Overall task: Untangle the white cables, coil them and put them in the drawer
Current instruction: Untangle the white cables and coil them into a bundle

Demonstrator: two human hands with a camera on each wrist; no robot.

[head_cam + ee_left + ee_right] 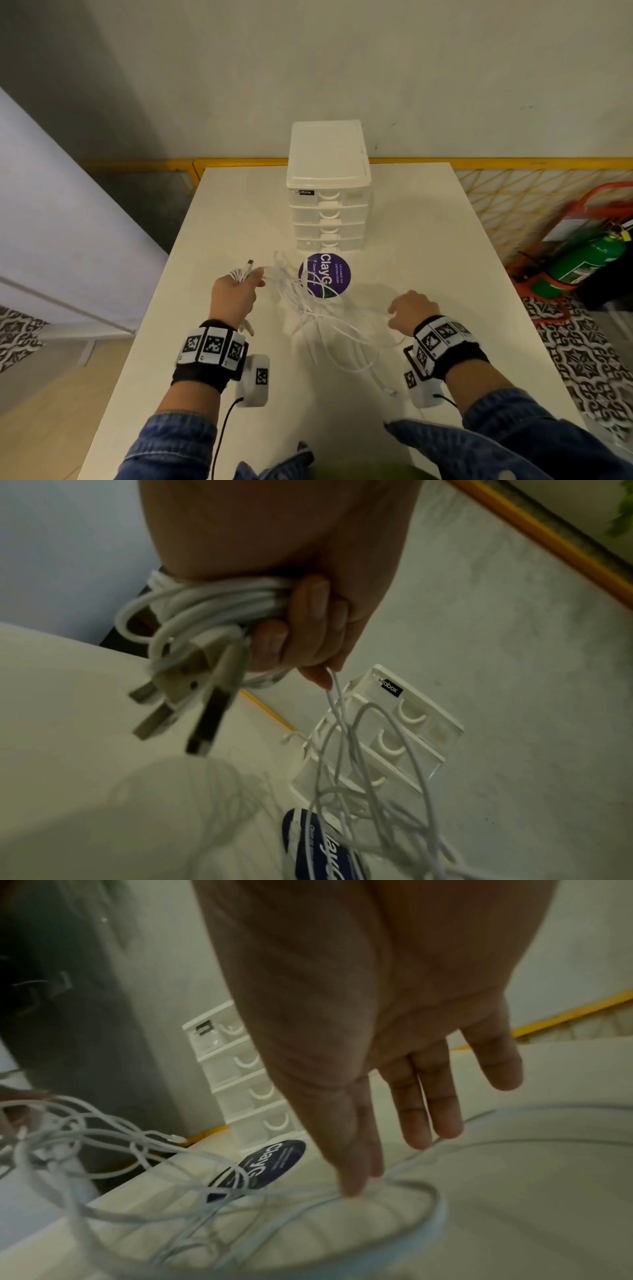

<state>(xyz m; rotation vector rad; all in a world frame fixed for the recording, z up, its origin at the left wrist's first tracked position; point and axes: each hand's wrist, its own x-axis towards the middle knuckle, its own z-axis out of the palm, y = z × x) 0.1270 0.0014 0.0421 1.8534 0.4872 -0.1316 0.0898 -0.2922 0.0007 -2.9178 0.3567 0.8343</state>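
1. left hand (pixel 236 294) raised over the table (pixel 428 219), its grip curled round a coiled bundle of white cable (pixel 209 601); three metal plugs (pixel 205 718) hang from the bundle.
2. a thin strand leaves the left fingers (pixel 308 620) and runs down into the loose tangle of white cables (pixel 322 318), which lies on the table between the two hands.
3. right hand (pixel 412 310) low over the tangle's right side, grip mostly spread; thumb and forefinger tips (pixel 352 1185) meet at one strand, blurred.
4. drawer unit (pixel 329 212) upright at the table's far side, all drawers closed.
5. purple round sticker (pixel 324 275) just in front of it, partly under the cables.
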